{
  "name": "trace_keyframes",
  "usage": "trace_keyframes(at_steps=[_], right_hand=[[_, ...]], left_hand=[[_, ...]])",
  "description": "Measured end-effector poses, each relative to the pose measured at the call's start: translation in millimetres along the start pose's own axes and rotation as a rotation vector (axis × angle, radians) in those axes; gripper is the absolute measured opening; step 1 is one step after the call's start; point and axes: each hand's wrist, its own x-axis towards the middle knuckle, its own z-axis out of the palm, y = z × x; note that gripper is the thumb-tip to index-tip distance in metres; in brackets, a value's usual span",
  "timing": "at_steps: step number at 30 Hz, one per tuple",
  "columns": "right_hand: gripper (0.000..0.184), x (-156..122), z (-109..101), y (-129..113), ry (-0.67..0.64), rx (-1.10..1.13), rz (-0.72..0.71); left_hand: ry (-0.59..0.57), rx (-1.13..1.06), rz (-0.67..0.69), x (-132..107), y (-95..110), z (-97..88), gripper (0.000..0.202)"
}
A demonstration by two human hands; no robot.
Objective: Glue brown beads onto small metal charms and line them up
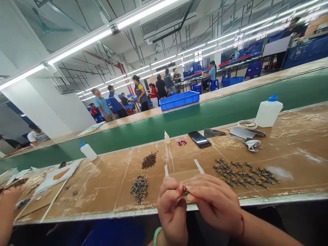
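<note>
My left hand point(171, 208) and my right hand point(212, 205) meet at the table's near edge, pinching a small dark-and-gold beaded piece point(186, 190) between their fingertips. Left of my hands lies a heap of blue-and-gold beaded pieces point(139, 188), with a pile of brown beads point(149, 160) beyond it. To the right, many similar beaded pieces point(243, 175) are laid out in loose rows on the tan covered work surface point(102, 194). Two narrow white strips point(199, 166) lie just past my right hand.
A small glue bottle point(167, 137), coloured beads point(181, 142), a phone point(199, 139) and a large white bottle point(269, 111) stand along the table's far side. A green conveyor belt point(153, 119) runs behind. A co-worker's hand point(7, 212) shows at far left.
</note>
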Motion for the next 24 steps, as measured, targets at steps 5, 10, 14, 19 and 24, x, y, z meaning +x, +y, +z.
trace_keyframes(at_steps=[5,10,14,19,24], right_hand=[[0.015,1.7,0.2,-0.2,-0.021,-0.001,0.002],[0.022,2.1,0.3,-0.1,-0.005,-0.002,0.007],[0.020,0.1,0.7,0.2,-0.007,-0.009,0.004],[0.015,-1.6,0.6,0.5,-0.016,-0.022,-0.002],[0.014,-1.4,1.0,0.5,-0.004,-0.019,-0.001]], left_hand=[[0.031,0.019,-0.003,-0.9,0.7,0.4,0.009],[0.051,0.017,-0.008,-1.4,0.9,0.4,0.007],[0.015,0.012,-0.002,-0.6,1.1,-0.4,0.007],[0.020,0.005,0.012,-0.6,1.6,0.9,0.010],[0.001,-0.008,0.000,-3.8,0.3,-0.2,0.011]])
